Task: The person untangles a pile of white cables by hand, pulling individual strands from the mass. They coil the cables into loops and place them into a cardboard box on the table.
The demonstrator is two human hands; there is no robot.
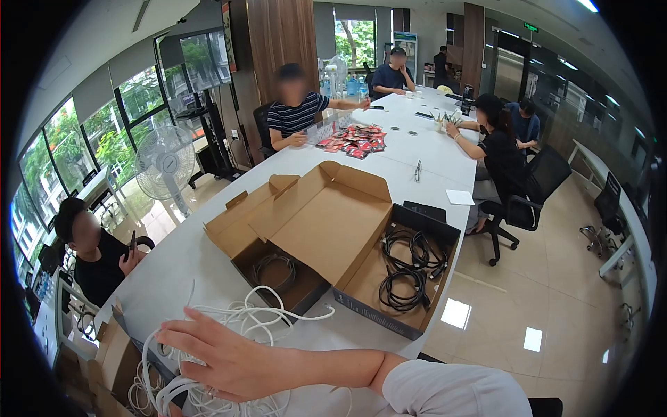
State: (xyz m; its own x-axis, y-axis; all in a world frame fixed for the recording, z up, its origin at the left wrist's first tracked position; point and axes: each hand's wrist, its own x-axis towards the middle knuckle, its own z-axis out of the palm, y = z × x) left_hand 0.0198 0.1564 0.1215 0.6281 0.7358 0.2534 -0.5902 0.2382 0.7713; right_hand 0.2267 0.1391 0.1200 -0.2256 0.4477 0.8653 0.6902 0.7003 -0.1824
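Note:
My right hand (219, 358) reaches in from the right over a tangle of white cables (250, 309). Its fingers are stretched out and apart, and cable loops pass beside and beneath it. Whether the palm touches the cables is hidden. A small skin-toned patch at the bottom edge, below the cables, may be part of my left hand (174, 410); its fingers do not show. Just beyond the tangle, an open cardboard box (295, 295) holds a coiled grey cable (275, 273). Beside it, a second open box (379, 321) contains several coiled black cables (406, 290).
Another open carton (114, 354) stands at the lower left. Across the white table (201, 260) lie a pile of red packets (358, 141), pliers (417, 171) and a white sheet (459, 197). Several people sit around the table. A standing fan (167, 163) is at left.

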